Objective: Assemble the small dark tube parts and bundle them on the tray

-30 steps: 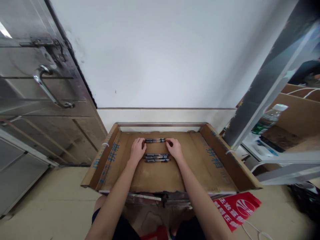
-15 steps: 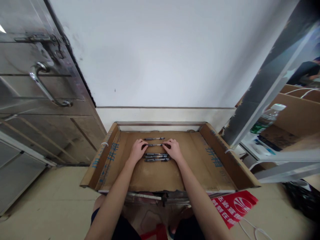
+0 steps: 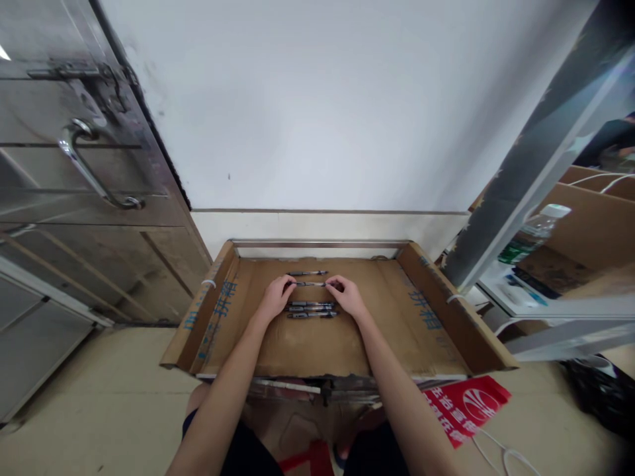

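1 pen (image 3: 311,284), ends pinched by L grip (image 3: 274,296) & R grip (image 3: 348,296); uneven release could skew it into pen just beyond (image 3: 308,273).

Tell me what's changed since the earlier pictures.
The left hand and right hand have drawn one pen toward the person, away from the far pen. They hold it by its ends. The far pen and the nearer pens stayed put.
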A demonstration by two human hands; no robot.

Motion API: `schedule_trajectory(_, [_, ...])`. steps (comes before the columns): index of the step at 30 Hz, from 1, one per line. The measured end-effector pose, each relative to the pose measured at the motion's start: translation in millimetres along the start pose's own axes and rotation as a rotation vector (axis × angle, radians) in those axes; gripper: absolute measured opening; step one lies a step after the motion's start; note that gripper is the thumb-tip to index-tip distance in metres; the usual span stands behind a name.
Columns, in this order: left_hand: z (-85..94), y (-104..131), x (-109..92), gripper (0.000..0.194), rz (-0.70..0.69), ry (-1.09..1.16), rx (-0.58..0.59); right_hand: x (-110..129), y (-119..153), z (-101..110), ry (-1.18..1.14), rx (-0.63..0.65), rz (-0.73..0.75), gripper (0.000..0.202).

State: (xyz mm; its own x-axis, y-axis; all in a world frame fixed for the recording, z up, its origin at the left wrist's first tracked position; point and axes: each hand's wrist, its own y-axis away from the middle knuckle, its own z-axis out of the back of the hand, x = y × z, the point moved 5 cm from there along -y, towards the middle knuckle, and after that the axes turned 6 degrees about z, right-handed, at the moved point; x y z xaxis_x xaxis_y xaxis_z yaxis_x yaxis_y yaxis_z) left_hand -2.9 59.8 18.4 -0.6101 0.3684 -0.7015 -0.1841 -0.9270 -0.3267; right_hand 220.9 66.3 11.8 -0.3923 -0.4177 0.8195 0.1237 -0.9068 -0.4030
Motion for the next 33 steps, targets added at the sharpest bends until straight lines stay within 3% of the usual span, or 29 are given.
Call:
schedule_trajectory(11, [1.3, 0.8, -4.1, 0.016, -0.006, 0.053, -0.014, 1.9, -0.5, 0.1, -0.075, -0.006, 0.019, 0.023])
schedule_trajectory(20, [0.8, 1.2, -4.5, 0.012, -0.016, 0.065, -0.022, 0.1, 1.0, -5.4, -0.388, 0.054, -0.102, 0.035])
schedule_trajectory(33, [1.2, 1.2, -4.5, 0.013, -0.005, 0.105, -0.01, -0.7, 0.8, -4.0, -0.416, 0.044, -0.123, 0.033])
